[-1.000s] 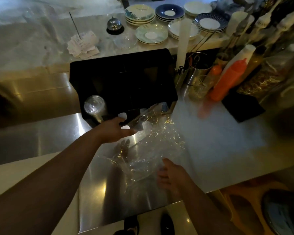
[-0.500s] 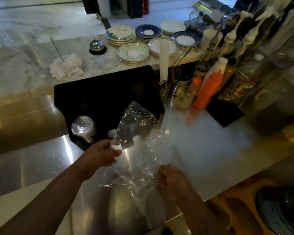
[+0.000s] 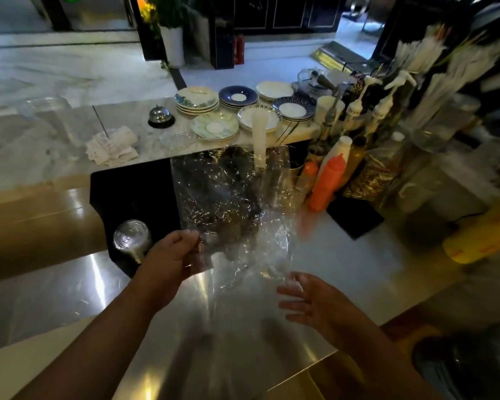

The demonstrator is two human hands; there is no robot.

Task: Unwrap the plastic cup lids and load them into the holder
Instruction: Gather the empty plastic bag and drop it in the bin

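A clear plastic wrapper [image 3: 231,203], crumpled and glinting, hangs raised above the steel worktop [image 3: 344,272]. The left hand [image 3: 172,255] pinches its near left corner between thumb and fingers, and the sheet spreads up and away from there, far enough to veil the dark space behind it. The right hand [image 3: 309,301] is spread, fingers splayed and palm turned towards the wrapper's lower edge; its fingertips are at the film or just short of it (the blur there makes contact impossible to settle). It grips nothing.

To the left of the wrapper sits a black holder [image 3: 130,194], and a stack of clear cup lids [image 3: 132,238] rests in its near left opening, its domed top catching the light. No lids can be made out inside the wrapper.

Right of the wrapper, two orange squeeze bottles [image 3: 326,183] stand close together, with a white bottle and pump-top syrup bottles [image 3: 370,111] beyond them. On the far marble ledge lie several stacks of patterned saucers [image 3: 237,96], a service bell [image 3: 160,116] to their left, and a pile of paper slips [image 3: 111,145] on a spike further left. A tall white sleeve of cups [image 3: 259,137] stands upright just behind the wrapper's top edge. At the right edge lies a yellow roll [image 3: 479,238].
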